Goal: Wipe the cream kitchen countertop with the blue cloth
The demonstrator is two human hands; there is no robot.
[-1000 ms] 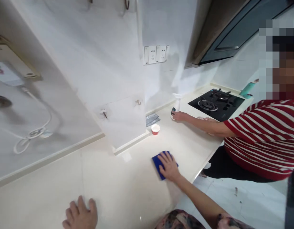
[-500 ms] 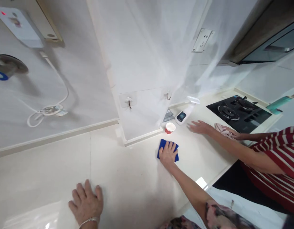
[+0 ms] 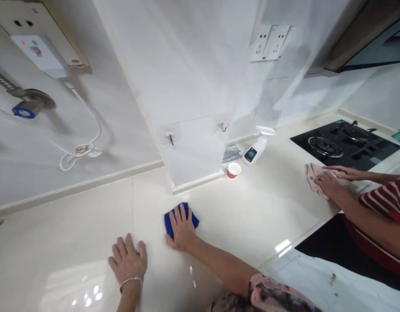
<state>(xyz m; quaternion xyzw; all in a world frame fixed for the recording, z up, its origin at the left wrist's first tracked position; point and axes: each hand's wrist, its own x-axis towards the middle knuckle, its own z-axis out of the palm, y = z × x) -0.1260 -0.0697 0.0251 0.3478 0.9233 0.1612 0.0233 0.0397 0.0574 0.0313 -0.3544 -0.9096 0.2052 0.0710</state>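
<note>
My right hand [image 3: 181, 229] lies flat with fingers spread on a blue cloth [image 3: 169, 219], pressing it onto the cream countertop [image 3: 245, 216] near the base of a white pillar. My left hand [image 3: 128, 258] rests palm down on the counter just to the left, fingers apart, holding nothing, with a bangle at the wrist. At the right a co-worker in a red striped top has both hands on a pink cloth [image 3: 313, 175] at the counter's edge.
A small red-and-white cup [image 3: 234, 170], a white spray bottle [image 3: 256, 146] and a grey packet [image 3: 230, 153] stand by the pillar. A black gas hob [image 3: 344, 145] is at the far right. Wall sockets, hooks, a tap and a cable hang on the wall.
My right hand slid the blue cloth leftward, away from the cup and toward my left hand. The co-worker's hand left the spray bottle and drew back to the pink cloth.
</note>
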